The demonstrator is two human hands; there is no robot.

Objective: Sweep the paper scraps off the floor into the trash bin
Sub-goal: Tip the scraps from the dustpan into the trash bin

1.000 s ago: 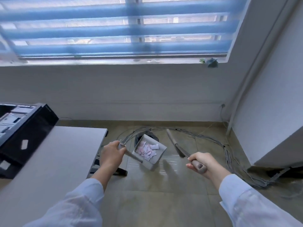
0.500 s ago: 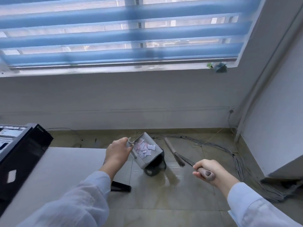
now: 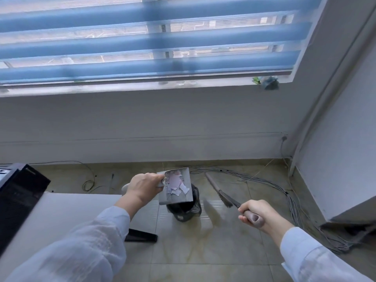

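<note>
Our left hand grips the dustpan, tilted directly above the black-lined trash bin, paper scraps inside the pan. Our right hand clenches the broom handle, held clear.

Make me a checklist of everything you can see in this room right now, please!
Surface: glossy tiled floor; no loose scraps seen on it.
Job's things: dustpan tipped steeply over the black-lined trash bin, paper scraps inside the pan; broom raised off the floor.
Clutter: dark computer case on white table.
Grips: left hand shut on dustpan; right hand shut on broom.
Cables: grey bundle along the floor; thin black wire by the wall.
Surroundings: blue blinds, white wall.
</note>
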